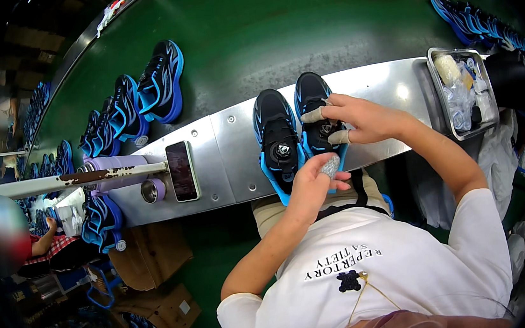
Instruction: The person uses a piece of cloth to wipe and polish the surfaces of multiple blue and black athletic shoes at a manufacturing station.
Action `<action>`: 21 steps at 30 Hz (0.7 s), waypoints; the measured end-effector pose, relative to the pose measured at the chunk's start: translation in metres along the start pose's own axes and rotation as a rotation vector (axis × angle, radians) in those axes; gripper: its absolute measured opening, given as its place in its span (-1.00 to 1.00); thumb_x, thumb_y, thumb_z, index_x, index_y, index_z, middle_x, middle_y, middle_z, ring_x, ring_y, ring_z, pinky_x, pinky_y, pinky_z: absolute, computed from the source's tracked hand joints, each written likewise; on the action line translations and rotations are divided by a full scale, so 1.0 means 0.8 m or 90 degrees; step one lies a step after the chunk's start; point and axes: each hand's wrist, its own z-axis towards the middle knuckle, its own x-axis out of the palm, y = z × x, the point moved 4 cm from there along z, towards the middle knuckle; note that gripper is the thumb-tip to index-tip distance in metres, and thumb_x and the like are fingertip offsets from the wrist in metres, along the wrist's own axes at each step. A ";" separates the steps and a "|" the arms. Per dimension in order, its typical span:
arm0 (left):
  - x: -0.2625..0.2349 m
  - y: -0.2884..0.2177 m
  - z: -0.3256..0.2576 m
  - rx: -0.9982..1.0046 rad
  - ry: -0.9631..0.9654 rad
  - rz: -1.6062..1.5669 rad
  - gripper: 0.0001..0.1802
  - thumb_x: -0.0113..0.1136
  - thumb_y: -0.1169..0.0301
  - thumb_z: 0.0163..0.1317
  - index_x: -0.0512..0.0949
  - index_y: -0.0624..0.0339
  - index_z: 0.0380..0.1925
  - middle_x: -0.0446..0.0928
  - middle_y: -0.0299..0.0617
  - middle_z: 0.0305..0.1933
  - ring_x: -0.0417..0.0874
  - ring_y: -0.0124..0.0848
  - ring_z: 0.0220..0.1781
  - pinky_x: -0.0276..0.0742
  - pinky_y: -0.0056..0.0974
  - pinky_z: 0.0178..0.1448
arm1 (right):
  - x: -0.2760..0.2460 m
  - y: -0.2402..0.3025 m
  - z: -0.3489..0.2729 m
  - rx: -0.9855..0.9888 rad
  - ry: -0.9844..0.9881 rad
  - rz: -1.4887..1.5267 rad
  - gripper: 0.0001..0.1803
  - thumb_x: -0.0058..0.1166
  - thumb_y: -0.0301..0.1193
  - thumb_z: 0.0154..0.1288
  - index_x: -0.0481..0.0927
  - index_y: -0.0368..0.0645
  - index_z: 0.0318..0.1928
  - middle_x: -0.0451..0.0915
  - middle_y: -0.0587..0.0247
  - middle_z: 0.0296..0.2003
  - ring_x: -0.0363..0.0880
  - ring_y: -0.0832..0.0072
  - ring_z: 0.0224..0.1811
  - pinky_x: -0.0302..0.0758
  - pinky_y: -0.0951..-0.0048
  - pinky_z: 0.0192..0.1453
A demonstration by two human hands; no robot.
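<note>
Pressing my right hand (363,118) down on the right sneaker (316,110), I am keeping its taped fingers (314,115) spread flat across the upper, not closed around anything. My left hand (315,181) is clamping its grip on a small silvery pad (330,166) at the shoe's 6 o'clock edge. The left sneaker (278,140) is lying just beside it at 9 o'clock, both resting on the metal tabletop (222,142). Farther toward 9 o'clock a phone (181,170) is lying flat (screen dark). At 3 o'clock a metal tray (439,91) is holding bagged bits.
</note>
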 end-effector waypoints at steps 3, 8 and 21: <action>0.007 -0.005 0.015 -0.025 -0.063 -0.077 -0.68 -0.16 0.53 0.40 0.36 0.48 0.08 0.43 0.06 0.13 0.65 -0.14 0.03 0.71 -0.24 -0.13 | 0.005 0.002 0.011 -0.023 0.110 -0.025 -0.35 0.10 -0.37 0.25 0.34 0.16 0.38 0.35 0.17 -0.29 0.40 0.26 -0.19 0.40 0.27 -0.10; 0.018 0.000 0.027 0.006 -0.046 -0.112 -0.65 -0.24 0.58 0.37 0.35 0.48 0.10 0.43 0.04 0.14 0.60 -0.06 0.12 0.74 -0.26 -0.30 | 0.020 -0.001 0.016 -0.056 0.098 -0.158 -0.27 0.12 -0.42 0.17 0.31 0.37 0.38 0.44 0.25 -0.38 0.49 0.26 -0.26 0.50 0.21 -0.23; 0.025 0.005 0.031 0.009 -0.091 -0.107 -0.64 -0.26 0.58 0.36 0.36 0.47 0.10 0.46 0.03 0.13 0.58 -0.15 0.17 0.76 -0.24 -0.31 | 0.018 -0.012 0.015 -0.014 0.087 -0.095 -0.27 0.07 -0.31 0.17 0.29 0.41 0.39 0.52 0.20 -0.49 0.56 0.23 -0.41 0.49 0.21 -0.34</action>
